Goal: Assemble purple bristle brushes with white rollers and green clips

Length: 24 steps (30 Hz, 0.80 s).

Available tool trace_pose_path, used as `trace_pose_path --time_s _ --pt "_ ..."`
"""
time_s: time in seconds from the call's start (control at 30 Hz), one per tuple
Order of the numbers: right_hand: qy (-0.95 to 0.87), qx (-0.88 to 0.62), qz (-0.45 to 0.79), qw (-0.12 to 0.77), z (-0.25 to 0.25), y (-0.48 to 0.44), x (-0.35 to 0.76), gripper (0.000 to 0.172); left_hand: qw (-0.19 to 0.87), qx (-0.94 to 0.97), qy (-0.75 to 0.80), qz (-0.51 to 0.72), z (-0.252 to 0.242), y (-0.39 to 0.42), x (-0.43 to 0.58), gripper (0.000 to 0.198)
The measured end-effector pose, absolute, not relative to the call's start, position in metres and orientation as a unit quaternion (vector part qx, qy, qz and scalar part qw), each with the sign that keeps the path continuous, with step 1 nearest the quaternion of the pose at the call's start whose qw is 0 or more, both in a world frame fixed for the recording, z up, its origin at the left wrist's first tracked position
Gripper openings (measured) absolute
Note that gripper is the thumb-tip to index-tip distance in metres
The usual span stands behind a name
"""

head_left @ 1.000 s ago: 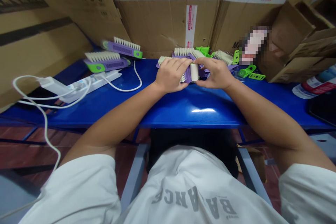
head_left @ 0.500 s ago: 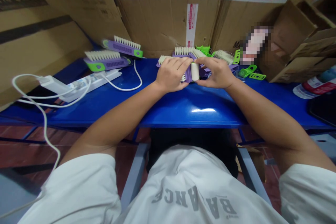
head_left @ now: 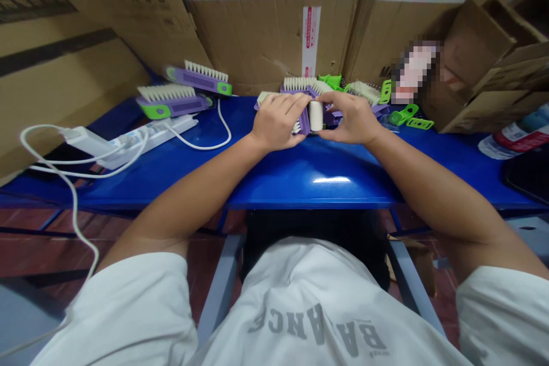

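Observation:
My left hand is closed round a purple brush with white bristles, near the back of the blue table. At the brush's right end is a white rounded cylinder. The thumb and fingers of my right hand pinch this cylinder at its top and bottom edges. Whether the cylinder is fixed to the brush I cannot tell. Just behind my hands lie more purple brushes with white bristles, partly hidden, and bright green plastic parts.
On the left are two purple and green brushes and a white power strip with cables. Cardboard boxes wall off the back. On the right are green clips, an opened carton and a bottle on the blue table.
The white cylinder now faces me a little more squarely, and slightly less of the purple brush shows beside it. Both hands keep nearly the same place and grip.

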State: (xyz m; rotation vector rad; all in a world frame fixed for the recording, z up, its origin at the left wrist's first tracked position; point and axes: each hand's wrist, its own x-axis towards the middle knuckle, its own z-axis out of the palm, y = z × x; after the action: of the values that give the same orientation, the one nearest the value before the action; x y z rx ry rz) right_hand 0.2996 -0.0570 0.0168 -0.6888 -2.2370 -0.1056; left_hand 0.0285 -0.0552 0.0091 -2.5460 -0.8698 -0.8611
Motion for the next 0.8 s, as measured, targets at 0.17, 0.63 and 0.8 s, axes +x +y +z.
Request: trace_pose_path --time_s 0.17,0.63,0.8 --pt "-0.874 -0.272 -0.048 0.400 0.0161 -0.0584 0.2972 0.068 0.165 -0.890 -0.305 -0.296 0.0111 -0.0557 0.0280 0.079" --pt "-0.872 -0.239 -0.060 0.422 0.0112 -0.0526 0.2997 0.064 0.176 -0.888 -0.290 -0.311 0.0097 -0.0527 0.0269 0.077" --pt "-0.882 -0.236 -0.050 0.405 0.0104 -0.0503 0.3013 0.068 0.176 -0.887 -0.293 -0.310 0.0069 -0.0503 0.0271 0.078"
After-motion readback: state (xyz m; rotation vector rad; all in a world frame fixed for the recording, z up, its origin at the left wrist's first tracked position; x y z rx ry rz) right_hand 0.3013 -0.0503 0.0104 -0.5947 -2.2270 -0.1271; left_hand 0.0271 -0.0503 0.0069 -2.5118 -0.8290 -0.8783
